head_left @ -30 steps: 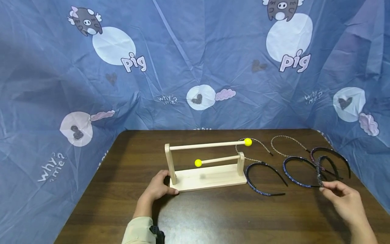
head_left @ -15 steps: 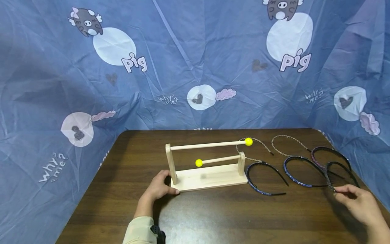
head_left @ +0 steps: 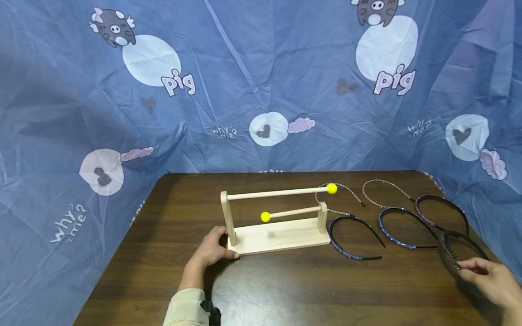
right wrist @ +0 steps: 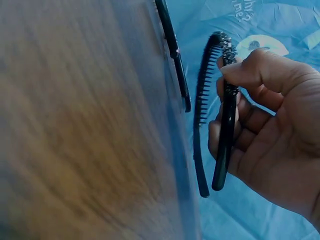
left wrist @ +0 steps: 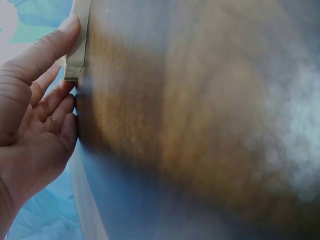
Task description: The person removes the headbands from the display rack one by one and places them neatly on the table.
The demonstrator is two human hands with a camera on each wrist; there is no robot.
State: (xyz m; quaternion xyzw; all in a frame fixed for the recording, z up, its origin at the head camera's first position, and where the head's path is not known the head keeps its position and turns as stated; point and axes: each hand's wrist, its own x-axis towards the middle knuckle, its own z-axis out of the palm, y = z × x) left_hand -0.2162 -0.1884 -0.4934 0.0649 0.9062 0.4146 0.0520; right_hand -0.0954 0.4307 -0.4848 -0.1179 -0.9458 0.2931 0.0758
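In the head view my left hand [head_left: 210,248] holds the left end of a pale wooden stand [head_left: 281,236], which has two rods tipped with yellow balls. The left wrist view has the thumb against the stand's base [left wrist: 79,47] and the fingers on its other side. Toward the table's right edge, my right hand [head_left: 491,278] pinches one arm of a black toothed headband [head_left: 465,234]. Up close in the right wrist view, the thumb presses the headband's glittery part [right wrist: 229,50], and its comb-like teeth face inward. That headband appears just over the table.
Right of the stand lie a blue headband [head_left: 346,255], another blue headband [head_left: 385,232] and a pinkish one [head_left: 440,198]. Behind them are two thin gold braided headbands [head_left: 385,182]. A blue pig-print cloth [head_left: 228,90] hangs around the brown table [head_left: 163,253].
My right hand has moved right and toward me with the black headband, away from the blue headband and lower to the table. The left hand and stand have stayed put.
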